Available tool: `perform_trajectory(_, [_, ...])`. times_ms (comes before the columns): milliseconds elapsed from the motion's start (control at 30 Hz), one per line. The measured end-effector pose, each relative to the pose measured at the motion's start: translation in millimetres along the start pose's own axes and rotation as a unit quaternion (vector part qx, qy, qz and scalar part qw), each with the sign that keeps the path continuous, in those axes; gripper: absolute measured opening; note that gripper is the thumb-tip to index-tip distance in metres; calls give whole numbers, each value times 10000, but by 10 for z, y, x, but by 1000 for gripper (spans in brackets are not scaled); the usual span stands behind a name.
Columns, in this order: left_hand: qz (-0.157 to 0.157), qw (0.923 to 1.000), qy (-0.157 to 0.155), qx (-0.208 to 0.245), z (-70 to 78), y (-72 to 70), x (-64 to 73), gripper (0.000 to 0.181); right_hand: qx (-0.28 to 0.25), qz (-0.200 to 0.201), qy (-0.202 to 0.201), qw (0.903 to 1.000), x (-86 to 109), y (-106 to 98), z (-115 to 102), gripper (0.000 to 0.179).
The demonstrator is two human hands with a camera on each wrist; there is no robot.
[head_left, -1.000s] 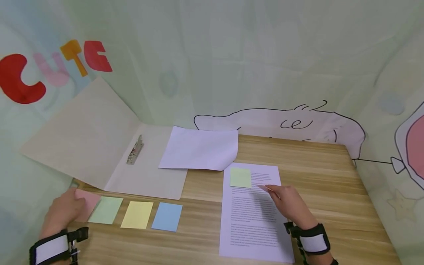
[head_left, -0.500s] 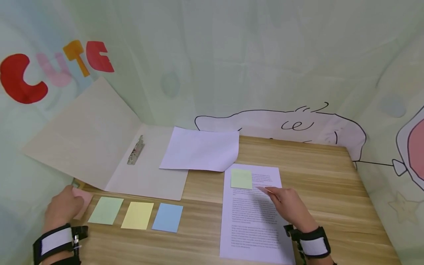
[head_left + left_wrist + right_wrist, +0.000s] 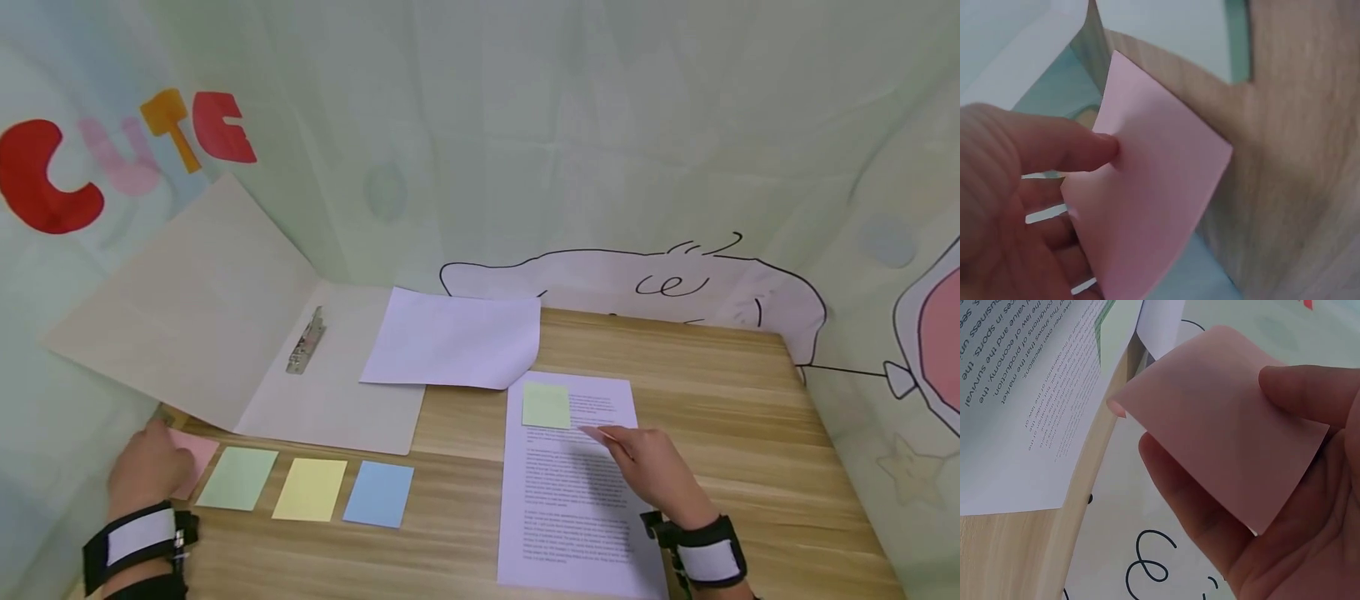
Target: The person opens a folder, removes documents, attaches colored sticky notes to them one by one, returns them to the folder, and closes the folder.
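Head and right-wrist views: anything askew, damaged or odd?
Mildly. The blank white paper sheet lies askew, overhanging the right edge of the open pale cardboard folder, its near right corner apparently curled. The square pink paper note in the right hand has one curled corner. No spill or tear shows.

Hands (image 3: 146, 468): 2, at 8 and 4 o'clock
Pink notes (image 3: 1154, 162): 2, one per hand
Green notes (image 3: 237, 479): 2, at 8 and 5 o'clock
Yellow note (image 3: 310, 490): 1, half past 7
Blue note (image 3: 378, 494): 1, 7 o'clock
Printed sheet (image 3: 570, 517): 1, 5 o'clock
Blank sheet (image 3: 456, 340): 1, centre
Folder (image 3: 195, 325): 1, 9 o'clock
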State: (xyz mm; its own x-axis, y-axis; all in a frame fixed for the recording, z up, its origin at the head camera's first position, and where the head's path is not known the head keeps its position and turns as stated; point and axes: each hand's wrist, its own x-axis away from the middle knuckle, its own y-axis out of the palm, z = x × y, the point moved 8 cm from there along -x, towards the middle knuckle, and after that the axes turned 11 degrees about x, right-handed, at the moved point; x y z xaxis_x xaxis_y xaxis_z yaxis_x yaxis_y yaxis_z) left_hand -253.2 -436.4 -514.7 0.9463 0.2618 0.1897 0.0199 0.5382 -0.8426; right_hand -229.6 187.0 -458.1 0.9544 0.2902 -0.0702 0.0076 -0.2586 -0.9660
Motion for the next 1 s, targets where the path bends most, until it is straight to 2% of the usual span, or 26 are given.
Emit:
perform_trajectory(100, [-42, 10000, 24, -75, 9, 41, -12, 51, -15, 62, -27, 10000, -1, 1, 5, 28])
perform_trajectory(333, [-40, 9984, 479, -309, 112, 106, 8, 41, -18, -16, 94, 10000, 11, 20, 43, 27])
perform_trajectory(633, [382, 9974, 481, -378, 177, 128, 79, 27, -50, -18, 99, 9999, 27, 21, 47, 27])
perform_trajectory(867, [307, 9984, 332, -326, 180, 148, 84, 27, -37, -62, 121, 9999, 43, 24, 56, 27])
perform_trajectory(933, [314, 9982, 368, -346, 212, 136, 93, 26, -37, -115, 167, 9998, 48, 29, 61, 27])
perform_trajectory(1000, [179, 9983, 412, -375, 282, 132, 113, 27, -4, -111, 220, 9997, 52, 29, 67, 26])
